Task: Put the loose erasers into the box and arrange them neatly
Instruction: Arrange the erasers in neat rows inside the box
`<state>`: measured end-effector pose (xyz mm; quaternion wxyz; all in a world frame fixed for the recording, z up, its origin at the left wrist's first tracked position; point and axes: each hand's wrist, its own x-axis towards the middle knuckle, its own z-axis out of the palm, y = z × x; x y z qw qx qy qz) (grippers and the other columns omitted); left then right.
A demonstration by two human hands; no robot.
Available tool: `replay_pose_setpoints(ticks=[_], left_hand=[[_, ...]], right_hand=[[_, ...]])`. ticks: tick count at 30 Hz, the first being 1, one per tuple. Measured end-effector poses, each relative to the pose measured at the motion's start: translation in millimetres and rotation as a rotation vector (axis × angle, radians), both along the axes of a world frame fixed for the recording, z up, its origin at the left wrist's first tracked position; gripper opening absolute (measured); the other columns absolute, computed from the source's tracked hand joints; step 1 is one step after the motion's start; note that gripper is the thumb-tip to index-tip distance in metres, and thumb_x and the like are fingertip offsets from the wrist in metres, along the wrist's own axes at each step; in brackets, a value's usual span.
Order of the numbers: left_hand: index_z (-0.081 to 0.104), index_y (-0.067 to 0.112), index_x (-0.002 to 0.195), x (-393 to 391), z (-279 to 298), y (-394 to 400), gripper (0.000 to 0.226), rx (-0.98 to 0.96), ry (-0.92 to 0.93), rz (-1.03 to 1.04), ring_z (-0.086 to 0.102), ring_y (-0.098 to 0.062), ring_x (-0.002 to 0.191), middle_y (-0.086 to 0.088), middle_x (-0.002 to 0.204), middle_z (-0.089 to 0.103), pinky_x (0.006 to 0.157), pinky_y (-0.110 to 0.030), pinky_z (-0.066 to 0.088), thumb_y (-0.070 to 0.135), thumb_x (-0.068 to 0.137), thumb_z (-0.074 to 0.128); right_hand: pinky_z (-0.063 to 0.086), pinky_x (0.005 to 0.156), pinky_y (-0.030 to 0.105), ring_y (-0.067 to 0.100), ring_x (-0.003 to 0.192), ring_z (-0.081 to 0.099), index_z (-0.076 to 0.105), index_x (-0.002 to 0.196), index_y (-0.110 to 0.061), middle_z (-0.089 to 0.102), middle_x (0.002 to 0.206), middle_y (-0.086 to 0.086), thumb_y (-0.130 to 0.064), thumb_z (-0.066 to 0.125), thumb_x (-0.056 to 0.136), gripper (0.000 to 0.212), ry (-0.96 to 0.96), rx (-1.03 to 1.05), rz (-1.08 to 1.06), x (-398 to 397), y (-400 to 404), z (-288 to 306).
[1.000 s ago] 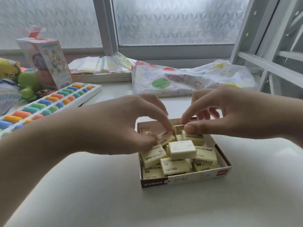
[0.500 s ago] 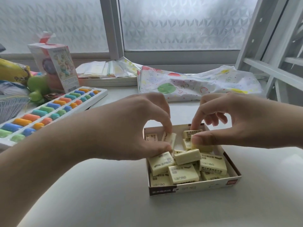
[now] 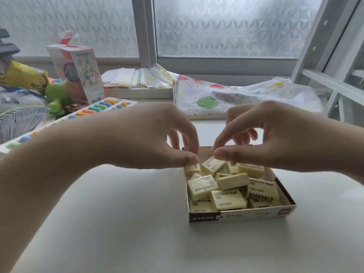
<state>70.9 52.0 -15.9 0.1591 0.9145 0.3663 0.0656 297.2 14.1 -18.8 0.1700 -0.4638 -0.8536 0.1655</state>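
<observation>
Fingers point(image 3: 194, 146) of the left hand point(image 3: 149, 138) curl down and pinch one pale yellow eraser point(image 3: 192, 168) at the far left corner of the box point(image 3: 236, 214). On the right hand point(image 3: 275, 138) the thumb and forefinger close together just above a tilted eraser point(image 3: 212, 164), and I cannot tell if they grip it. Other erasers point(image 3: 228, 199) lie in disorder inside this shallow cardboard box, which stands on the white table point(image 3: 137, 233), with a tray of coloured chalks point(image 3: 92, 111) far to the left.
</observation>
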Motion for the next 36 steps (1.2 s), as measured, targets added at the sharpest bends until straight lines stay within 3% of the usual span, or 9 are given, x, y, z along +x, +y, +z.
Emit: replay_pose_setpoints(ticks=[2, 5, 9, 12, 17, 21, 27, 30, 36], left_hand=[[0.075, 0.041, 0.089, 1, 0, -1, 0.020, -0.010, 0.005, 0.003, 0.067, 0.009, 0.085, 0.024, 0.095, 0.070, 0.077, -0.028, 0.058, 0.055, 0.079, 0.065], [0.077, 0.041, 0.090, 0, -2, 1, 0.022, -0.047, -0.008, 0.010, 0.072, 0.001, 0.081, 0.019, 0.092, 0.074, 0.077, -0.033, 0.061, 0.056, 0.077, 0.067], [0.077, 0.046, 0.089, -3, -4, 2, 0.030, -0.109, -0.022, 0.018, 0.076, -0.015, 0.079, 0.010, 0.093, 0.077, 0.078, -0.041, 0.063, 0.063, 0.068, 0.065], [0.075, 0.047, 0.090, -3, -3, -1, 0.026, -0.142, -0.029, 0.034, 0.076, -0.018, 0.081, 0.010, 0.094, 0.077, 0.076, -0.044, 0.063, 0.061, 0.069, 0.067], [0.069, 0.054, 0.099, 3, 0, -8, 0.034, -0.105, 0.021, 0.073, 0.066, 0.004, 0.091, 0.021, 0.099, 0.070, 0.078, -0.030, 0.059, 0.066, 0.067, 0.061], [0.064, 0.057, 0.100, 10, -4, -14, 0.030, -0.118, 0.001, 0.127, 0.068, -0.006, 0.085, 0.018, 0.099, 0.068, 0.073, -0.035, 0.061, 0.054, 0.070, 0.066], [0.072, 0.050, 0.095, 16, -6, -16, 0.025, -0.113, -0.055, 0.209, 0.068, -0.006, 0.073, 0.042, 0.089, 0.057, 0.068, -0.036, 0.061, 0.041, 0.072, 0.074], [0.072, 0.047, 0.094, 17, -8, -17, 0.019, -0.102, -0.073, 0.213, 0.070, -0.011, 0.067, 0.042, 0.090, 0.056, 0.062, -0.038, 0.061, 0.040, 0.075, 0.072], [0.065, 0.051, 0.101, 15, -8, -16, 0.023, 0.061, 0.031, 0.169, 0.060, 0.006, 0.082, 0.028, 0.094, 0.057, 0.065, -0.021, 0.052, 0.053, 0.078, 0.064]], right_hand=[[0.048, 0.067, 0.021, 0.006, 0.081, 0.059, 0.075, 0.095, -0.052, 0.061, 0.084, -0.012, -0.067, 0.061, 0.073, 0.030, -0.134, -0.067, 0.003, -12, 2, 5], [0.054, 0.074, 0.030, 0.005, 0.079, 0.063, 0.074, 0.099, -0.052, 0.065, 0.081, -0.012, -0.065, 0.061, 0.074, 0.031, -0.276, -0.111, 0.010, -26, 6, 13], [0.058, 0.078, 0.037, 0.005, 0.079, 0.065, 0.075, 0.100, -0.049, 0.068, 0.082, -0.013, -0.057, 0.064, 0.079, 0.025, -0.376, -0.144, 0.051, -30, 9, 18], [0.059, 0.074, 0.041, 0.009, 0.079, 0.067, 0.072, 0.104, -0.053, 0.068, 0.082, -0.011, -0.047, 0.066, 0.084, 0.022, -0.408, -0.158, 0.077, -25, 8, 17], [0.059, 0.071, 0.038, 0.006, 0.076, 0.065, 0.070, 0.094, -0.047, 0.066, 0.080, -0.012, -0.051, 0.067, 0.079, 0.015, -0.391, -0.044, 0.034, -24, 8, 8], [0.049, 0.066, 0.020, 0.001, 0.081, 0.057, 0.069, 0.096, -0.046, 0.062, 0.083, -0.011, -0.058, 0.064, 0.077, 0.023, -0.361, 0.065, 0.000, -17, 3, 4], [0.047, 0.068, 0.021, 0.004, 0.085, 0.055, 0.071, 0.093, -0.044, 0.059, 0.080, -0.011, -0.062, 0.062, 0.073, 0.029, -0.302, 0.117, 0.032, -10, 2, 3], [0.048, 0.068, 0.023, 0.006, 0.086, 0.057, 0.072, 0.090, -0.043, 0.061, 0.082, -0.012, -0.061, 0.063, 0.073, 0.026, -0.218, 0.110, 0.039, -6, 3, 5], [0.044, 0.071, 0.014, 0.002, 0.088, 0.057, 0.076, 0.087, -0.040, 0.062, 0.082, -0.014, -0.063, 0.070, 0.069, 0.030, -0.170, 0.039, 0.005, 4, 9, 9]])
